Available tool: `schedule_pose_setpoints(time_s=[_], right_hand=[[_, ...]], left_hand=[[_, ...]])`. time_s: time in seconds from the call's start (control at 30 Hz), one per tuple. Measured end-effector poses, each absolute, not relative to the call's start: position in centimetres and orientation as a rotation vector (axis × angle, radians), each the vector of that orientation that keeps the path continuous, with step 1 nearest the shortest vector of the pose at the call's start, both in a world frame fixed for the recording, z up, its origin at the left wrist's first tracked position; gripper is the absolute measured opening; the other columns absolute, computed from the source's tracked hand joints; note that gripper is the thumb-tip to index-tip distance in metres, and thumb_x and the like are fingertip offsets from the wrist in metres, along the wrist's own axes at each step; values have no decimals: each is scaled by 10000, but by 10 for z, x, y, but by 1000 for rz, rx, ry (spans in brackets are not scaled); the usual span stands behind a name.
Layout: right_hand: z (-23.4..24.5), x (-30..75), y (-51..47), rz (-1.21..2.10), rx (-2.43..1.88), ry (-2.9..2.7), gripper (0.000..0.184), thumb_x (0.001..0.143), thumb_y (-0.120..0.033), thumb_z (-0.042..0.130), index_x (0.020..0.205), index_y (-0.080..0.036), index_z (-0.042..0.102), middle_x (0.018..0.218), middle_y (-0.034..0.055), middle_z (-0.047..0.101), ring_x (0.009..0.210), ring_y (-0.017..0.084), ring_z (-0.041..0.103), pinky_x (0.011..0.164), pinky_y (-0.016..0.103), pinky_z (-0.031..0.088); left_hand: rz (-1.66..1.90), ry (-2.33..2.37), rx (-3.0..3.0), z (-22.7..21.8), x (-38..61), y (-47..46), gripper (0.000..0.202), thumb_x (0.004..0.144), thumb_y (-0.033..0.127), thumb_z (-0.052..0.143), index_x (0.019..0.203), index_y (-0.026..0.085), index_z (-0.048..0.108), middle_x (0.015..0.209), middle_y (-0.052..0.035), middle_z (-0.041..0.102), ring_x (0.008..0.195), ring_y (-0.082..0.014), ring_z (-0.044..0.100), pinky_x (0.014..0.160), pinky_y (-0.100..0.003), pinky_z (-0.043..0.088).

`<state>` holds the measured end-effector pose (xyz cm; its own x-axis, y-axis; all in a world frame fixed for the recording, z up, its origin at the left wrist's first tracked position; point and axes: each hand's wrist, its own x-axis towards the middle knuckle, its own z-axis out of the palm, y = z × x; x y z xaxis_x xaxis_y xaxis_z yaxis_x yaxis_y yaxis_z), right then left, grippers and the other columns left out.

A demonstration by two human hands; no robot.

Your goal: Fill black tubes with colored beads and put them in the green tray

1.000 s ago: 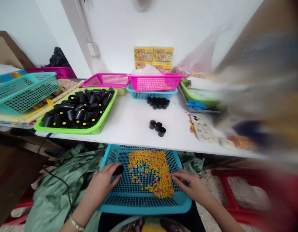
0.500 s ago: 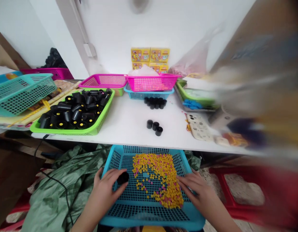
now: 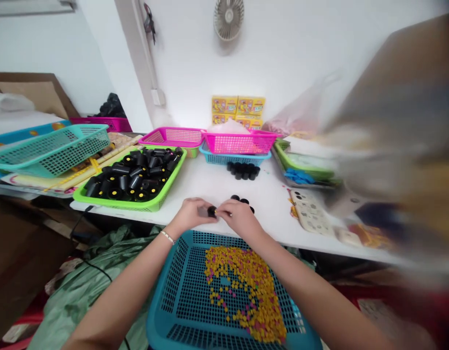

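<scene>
Over the front edge of the white table (image 3: 195, 187), my left hand (image 3: 193, 212) is closed around a short black plastic cylinder (image 3: 212, 211). The fingertips of my right hand (image 3: 241, 218) are pinched at the cylinder's end, with what looks like a small yellow piece between them. Below my forearms sits a blue mesh basket (image 3: 159, 291) with many small yellow pieces (image 3: 264, 282) and some pink ones, heaped toward its right side. Just behind my right hand stand a few black cylinders (image 3: 244, 200), partly hidden by it.
A green basket (image 3: 169, 182) full of black cylinders with yellow dots stands at left. Farther back are a cluster of black cylinders (image 3: 242, 170), a pink basket (image 3: 242, 143) and yellow boxes (image 3: 224, 104). A phone (image 3: 312, 214) lies at right. Green sheeting (image 3: 78, 301) hangs at lower left.
Both hands have moved up and together from the blue basket to the table edge. The left still holds the black cylinder; the right has come to its end. The view has tilted upward.
</scene>
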<state>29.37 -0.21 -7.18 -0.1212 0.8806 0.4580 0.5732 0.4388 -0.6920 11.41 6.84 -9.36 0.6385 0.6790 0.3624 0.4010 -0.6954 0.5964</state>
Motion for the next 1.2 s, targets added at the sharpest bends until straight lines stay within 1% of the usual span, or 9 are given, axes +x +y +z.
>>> schedule_pose_setpoints(time_s=[0.13,0.33,0.53,0.63,0.73,0.87,0.97,1.07,1.2], right_hand=[[-70,293,10,506,-1253,-1874,229,714,-52,628,675,-254,729,770,14,699,746,180,630,767,343,490],[-59,294,21,556,-1268,-1955,263,689,-16,590,641,-244,711,684,-16,669,642,138,604,718,299,490],[-60,290,24,532,-1231,-2038,284,692,-6,555,624,-241,698,735,-5,674,682,151,607,727,310,494],[-68,288,15,488,-1166,-2064,278,723,-32,529,704,-240,713,783,20,678,731,180,614,746,347,508],[-82,286,-1,344,-1192,-2065,326,781,-53,470,930,-211,713,949,76,680,897,233,608,838,430,503],[-98,282,-19,230,-1208,-2119,427,839,-55,395,1188,-174,611,1105,123,639,1063,278,545,959,522,438],[-101,278,-23,188,-1205,-2190,420,871,-65,363,1214,-142,593,1120,155,629,1083,308,531,972,549,424],[-97,275,-22,132,-1222,-2263,412,891,-59,334,1200,-113,600,1121,178,626,1070,309,545,947,521,453],[-88,277,-11,79,-1221,-2268,369,830,-9,401,1083,-95,655,1044,168,663,1004,286,592,894,479,504]], left_hand=[[779,809,2408,-97,110,69,354,641,449,770,878,196,699,839,-18,697,807,-164,627,803,-304,463],[731,808,2391,-93,109,70,369,610,460,784,822,178,677,827,-18,693,827,-175,617,800,-314,445],[747,781,2388,-95,109,72,351,616,459,779,807,185,671,814,-7,693,789,-165,615,792,-317,441],[742,799,2371,-94,109,71,354,621,460,775,808,177,671,826,-18,694,806,-171,616,793,-321,447],[742,801,2352,-94,109,70,355,623,467,771,793,172,668,815,-20,692,790,-166,617,792,-320,451],[751,792,2314,-93,109,68,340,643,451,758,796,162,664,797,-28,686,755,-154,615,766,-304,462],[763,790,2320,-94,108,67,312,664,428,746,797,159,660,791,-28,676,745,-150,607,748,-292,462],[785,782,2352,-95,107,66,258,677,368,741,807,163,657,786,-17,667,756,-149,602,753,-285,453],[797,804,2368,-97,108,66,270,663,377,750,812,171,661,788,-10,669,755,-153,603,751,-284,443]])
